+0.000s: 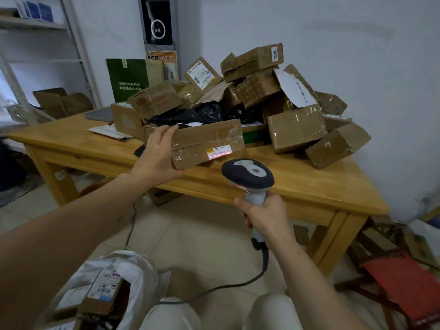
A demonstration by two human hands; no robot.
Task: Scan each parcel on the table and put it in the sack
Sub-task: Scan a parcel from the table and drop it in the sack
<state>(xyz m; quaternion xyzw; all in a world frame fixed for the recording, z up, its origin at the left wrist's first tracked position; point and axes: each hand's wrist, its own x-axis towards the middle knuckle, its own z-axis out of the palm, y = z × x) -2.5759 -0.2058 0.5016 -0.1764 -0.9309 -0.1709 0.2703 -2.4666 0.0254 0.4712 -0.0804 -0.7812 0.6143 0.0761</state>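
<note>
Parcel [209,136] end behind left hand [158,156]

The person's left hand [158,156] and right hand [264,215] are bare, as are both forearms [71,222] as far as they show; the legs, seen at the knees, wear pale cream trousers [171,315] of plain, smooth cloth

I see a pale bluish wall [333,32] ahead, wooden table [309,184] standing close to it, beige floor tiles [202,234] beneath, white metal shelves [71,44] far left, bright window [6,91] at the left edge, red slatted rack [404,282] low on my right
</note>
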